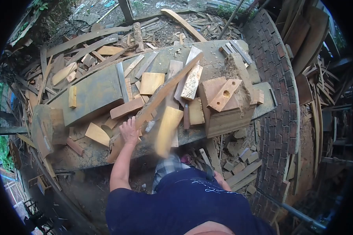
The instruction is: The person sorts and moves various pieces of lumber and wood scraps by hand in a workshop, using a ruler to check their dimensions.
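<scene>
My left hand [129, 131] is closed over the lower part of a long, slightly curved wooden board [164, 87], which slants across the workbench. Beside this board, at the bench's near edge, a yellowish wood block [169, 129] looks smeared by motion at its lower end. Low by my right side is my right hand [222, 181], partly hidden by the shirt, its fingers seemingly curled at a dark object [208, 171] I cannot identify. A thick timber block [225, 124] lies on the bench, and a wood piece with holes [224, 95] rests on it.
The worn workbench [208, 49] holds several offcuts, including a square block [152, 83] and a large flat-topped timber [92, 96]. A low brick wall [268, 78] runs along the right. Scrap wood [243, 170] lies below the bench, with more piled behind it.
</scene>
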A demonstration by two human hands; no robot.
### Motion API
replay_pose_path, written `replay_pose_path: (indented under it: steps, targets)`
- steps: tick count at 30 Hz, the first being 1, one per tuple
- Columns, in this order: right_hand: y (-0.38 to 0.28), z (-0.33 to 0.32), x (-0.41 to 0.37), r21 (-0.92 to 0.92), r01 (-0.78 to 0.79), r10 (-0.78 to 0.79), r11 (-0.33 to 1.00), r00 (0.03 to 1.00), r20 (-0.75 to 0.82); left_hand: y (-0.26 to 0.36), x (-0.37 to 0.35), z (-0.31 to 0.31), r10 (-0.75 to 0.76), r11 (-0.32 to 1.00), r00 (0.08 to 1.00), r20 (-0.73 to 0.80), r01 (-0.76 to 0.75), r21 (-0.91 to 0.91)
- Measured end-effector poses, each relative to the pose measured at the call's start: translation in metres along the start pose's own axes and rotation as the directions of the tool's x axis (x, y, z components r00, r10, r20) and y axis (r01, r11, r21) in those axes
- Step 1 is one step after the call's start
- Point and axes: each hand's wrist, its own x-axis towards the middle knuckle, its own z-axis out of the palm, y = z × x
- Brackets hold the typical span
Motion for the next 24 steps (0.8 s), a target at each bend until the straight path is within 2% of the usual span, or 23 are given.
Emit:
replay_pose_path:
  steps: [1,5,7,8,10,11,13,14,15,17,18,19,21,22,23,24]
  targets:
    - [-0.005,-0.002,-0.004,-0.067,-0.034,0.032,0.997,0.999,-0.027,-0.001,-0.003,0.0,0.021,0.999,1.0,0.0,-0.021,-0.027]
    - [-0.002,-0.001,0.002,-0.037,-0.02,0.019,0.999,1.0,-0.014,0.005,-0.009,-0.005,0.087,0.993,0.996,-0.034,-0.09,-0.075]
    - [-0.014,-0.001,-0.001,-0.069,-0.017,0.014,0.997,0.999,-0.049,0.004,-0.015,0.002,0.199,0.979,0.979,0.037,-0.197,-0.048]
    - [-0.019,-0.002,-0.003,-0.068,-0.019,0.016,0.997,0.999,-0.048,0.006,-0.016,0.005,0.2,0.979,0.979,0.039,-0.198,-0.049]
    - [-0.04,-0.007,-0.012,-0.101,-0.073,0.07,0.992,0.997,-0.037,0.018,-0.016,0.007,0.17,0.973,0.982,0.082,-0.154,-0.169]
    - [-0.05,-0.009,-0.016,-0.098,-0.077,0.073,0.992,0.997,-0.038,0.025,-0.012,0.007,0.173,0.973,0.981,0.083,-0.157,-0.17]
    - [-0.059,-0.01,-0.021,-0.147,-0.072,0.064,0.987,0.996,-0.058,0.041,0.006,0.001,0.004,0.958,0.999,0.053,0.011,-0.286]
    - [-0.061,-0.009,-0.023,-0.148,-0.076,0.069,0.986,0.996,-0.058,0.045,0.018,-0.005,-0.02,0.937,0.971,0.236,0.1,-0.335]
    - [-0.062,-0.008,-0.025,-0.162,-0.085,0.076,0.983,0.995,-0.056,0.044,0.024,0.013,-0.02,0.936,0.971,0.24,0.102,-0.338]
    - [-0.057,-0.006,-0.025,-0.179,-0.095,0.086,0.979,0.995,-0.059,0.041,0.032,0.061,-0.03,0.8,0.875,0.483,0.31,-0.514]
    - [-0.046,0.0,-0.023,-0.137,-0.083,0.076,0.987,0.996,-0.05,0.044,0.04,0.055,0.032,0.779,0.824,0.566,0.334,-0.531]
    - [-0.031,0.007,-0.019,-0.095,-0.07,0.066,0.993,0.997,-0.046,0.048,0.044,0.048,0.04,0.775,0.826,0.562,0.33,-0.539]
    - [-0.001,0.02,-0.016,-0.065,-0.079,0.076,0.995,0.996,-0.043,0.054,0.047,0.038,0.011,0.784,0.774,0.633,0.387,-0.486]
    - [0.007,0.026,-0.017,-0.012,-0.08,0.079,0.997,0.996,-0.051,0.054,0.044,0.04,0.025,0.797,0.816,0.578,0.333,-0.504]
    - [0.015,0.032,-0.017,0.041,-0.078,0.081,0.996,0.995,-0.057,0.055,0.04,0.045,0.032,0.796,0.819,0.573,0.326,-0.51]
    - [0.008,0.034,-0.03,0.081,-0.059,0.069,0.995,0.989,-0.132,0.056,0.035,0.052,0.01,0.796,0.866,0.499,0.296,-0.529]
